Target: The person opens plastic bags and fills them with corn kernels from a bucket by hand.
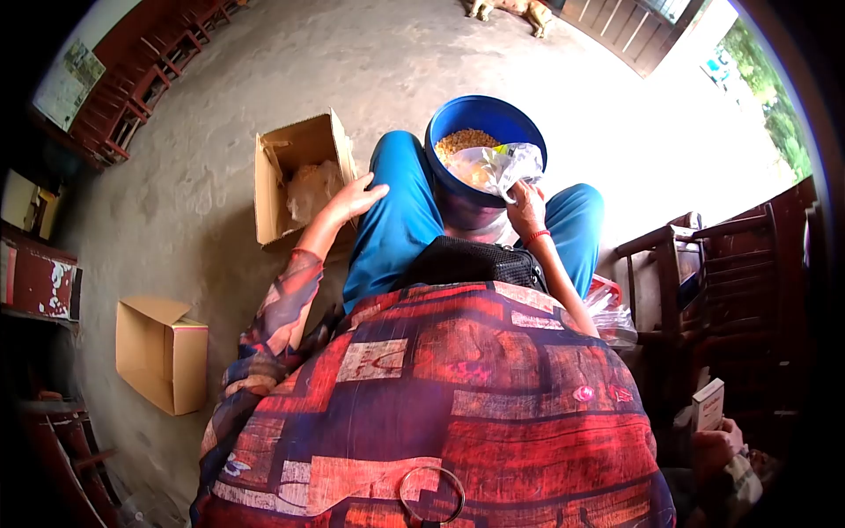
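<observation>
My right hand (526, 209) is closed on the edge of a clear plastic bag (519, 167) at the near rim of a blue bucket (440, 119). The bag lies partly inside the bucket, over tan grain-like pieces (466, 140). My left hand (356, 197) has its fingers apart and holds nothing; it is beside my left knee, next to an open cardboard box (267, 198). Inside that box is a clear bag (312, 190) with pale contents. A black mesh pouch (480, 262) rests on my lap.
A second open cardboard box (167, 356) stands on the floor at the left. Wooden chairs (678, 273) are at the right, near plastic bags (610, 315). Another person's hand (717, 440) is beside a small white box (708, 406). A dog (519, 9) lies at the top.
</observation>
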Demonstrator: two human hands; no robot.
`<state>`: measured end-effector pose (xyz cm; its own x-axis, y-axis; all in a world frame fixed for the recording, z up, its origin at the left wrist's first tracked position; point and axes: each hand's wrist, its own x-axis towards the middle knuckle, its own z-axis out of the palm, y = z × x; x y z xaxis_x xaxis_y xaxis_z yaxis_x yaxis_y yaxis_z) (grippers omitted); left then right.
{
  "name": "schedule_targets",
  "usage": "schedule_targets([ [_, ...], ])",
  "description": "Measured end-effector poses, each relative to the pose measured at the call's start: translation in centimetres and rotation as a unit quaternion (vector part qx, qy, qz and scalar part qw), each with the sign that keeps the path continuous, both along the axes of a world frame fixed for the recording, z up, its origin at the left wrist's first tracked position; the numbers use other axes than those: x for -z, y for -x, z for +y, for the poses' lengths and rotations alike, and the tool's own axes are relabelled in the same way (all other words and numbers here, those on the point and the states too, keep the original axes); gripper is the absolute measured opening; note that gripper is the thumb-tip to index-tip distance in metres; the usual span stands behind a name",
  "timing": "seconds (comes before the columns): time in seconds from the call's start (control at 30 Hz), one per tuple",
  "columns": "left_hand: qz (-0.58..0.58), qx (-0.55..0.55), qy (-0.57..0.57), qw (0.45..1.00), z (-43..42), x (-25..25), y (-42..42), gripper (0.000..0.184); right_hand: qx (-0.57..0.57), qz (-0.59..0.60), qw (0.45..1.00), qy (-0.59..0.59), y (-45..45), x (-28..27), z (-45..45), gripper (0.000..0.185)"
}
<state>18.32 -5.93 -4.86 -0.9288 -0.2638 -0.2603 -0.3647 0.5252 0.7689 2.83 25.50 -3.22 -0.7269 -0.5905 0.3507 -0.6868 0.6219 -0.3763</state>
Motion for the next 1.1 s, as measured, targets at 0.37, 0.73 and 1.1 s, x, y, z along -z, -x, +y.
schedule_targets([
  [0.37,0.572,0.376,-0.192,0.704,16.4,-29.6,-5.4,0.018,-0.015,0.013,1.000,0.011,3.7,5.8,0.5,0.012],
  [0.73,0.592,0.434,-0.294,0.612,21.0,-30.0,-8.6,0.016,0.010,0.013,1.000,0.005,0.1,0.7,0.1,0.013],
  [1.1,0.591,0.453,-0.319,0.586,23.5,-29.3,-10.2,0.015,0.012,0.010,1.000,0.019,-1.1,-1.7,-0.7,0.011],
])
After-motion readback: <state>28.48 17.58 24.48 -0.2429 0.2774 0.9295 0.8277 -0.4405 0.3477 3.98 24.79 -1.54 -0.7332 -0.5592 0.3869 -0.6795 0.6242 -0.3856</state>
